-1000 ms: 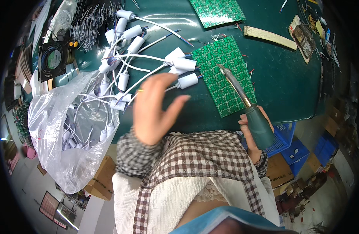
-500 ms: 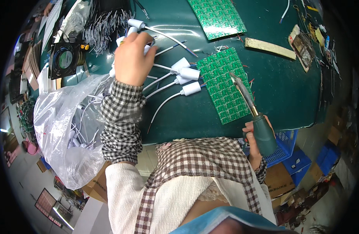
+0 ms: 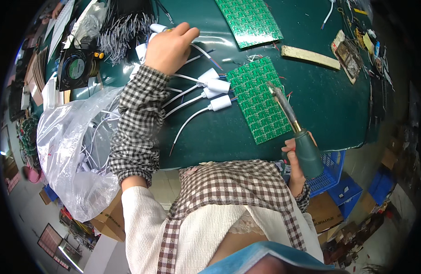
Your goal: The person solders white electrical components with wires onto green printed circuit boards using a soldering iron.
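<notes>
Head view: holding left hand [image 3: 169, 50] bunched over loose white connectors [image 3: 141, 52] at 11 o'clock; cannot tell whether pinching any. Gripping soldering iron [image 3: 307, 153] in right hand [image 3: 294, 168] at 4 o'clock, tip over green circuit board [image 3: 254, 109] at 2 o'clock on counter [image 3: 331, 109]. Apparently partway along: with four white connectors [image 3: 220, 103] beside board's 9 o'clock edge, cannot tell if joined; with more left loose and in clear bag [image 3: 66, 146] at 9 o'clock.

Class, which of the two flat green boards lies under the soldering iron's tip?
The near board: the iron in the right hand slants over it. The far board, cut by the picture's top edge, has no tool over it.
</notes>
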A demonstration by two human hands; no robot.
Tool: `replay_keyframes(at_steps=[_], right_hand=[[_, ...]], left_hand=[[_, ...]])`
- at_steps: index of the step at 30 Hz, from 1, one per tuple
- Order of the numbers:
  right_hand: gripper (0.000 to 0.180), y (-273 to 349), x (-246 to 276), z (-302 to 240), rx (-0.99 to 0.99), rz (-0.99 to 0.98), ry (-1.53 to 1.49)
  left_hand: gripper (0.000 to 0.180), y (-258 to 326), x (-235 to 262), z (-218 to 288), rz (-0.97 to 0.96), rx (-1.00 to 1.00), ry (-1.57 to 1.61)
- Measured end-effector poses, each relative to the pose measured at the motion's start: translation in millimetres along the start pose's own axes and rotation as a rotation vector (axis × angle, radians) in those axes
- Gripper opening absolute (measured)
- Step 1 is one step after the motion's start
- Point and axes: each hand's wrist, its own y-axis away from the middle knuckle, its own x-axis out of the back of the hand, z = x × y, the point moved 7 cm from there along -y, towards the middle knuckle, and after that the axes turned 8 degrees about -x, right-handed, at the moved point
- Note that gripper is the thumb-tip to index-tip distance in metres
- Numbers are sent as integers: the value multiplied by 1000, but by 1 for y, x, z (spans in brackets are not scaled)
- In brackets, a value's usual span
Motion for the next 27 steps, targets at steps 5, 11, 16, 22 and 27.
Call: replay_keyframes(at_steps=[5, 11, 16, 22, 27], right_hand=[[62, 2, 9, 7, -42, 32, -110], [21, -2, 10, -3, -143, 66, -56], [20, -9, 18, -10, -101, 59, -94], [20, -12, 16, -17, -28, 26, -48], [21, -1, 11, -8, -66, 24, -70]], left_hand=[[28, 6, 67, 30, 350, -52, 142], [30, 73, 96, 116, 382, -8, 879], [26, 142, 42, 136, 342, 346, 1007], [68, 187, 78, 97, -257, 583, 966], [53, 118, 107, 117, -176, 279, 817]])
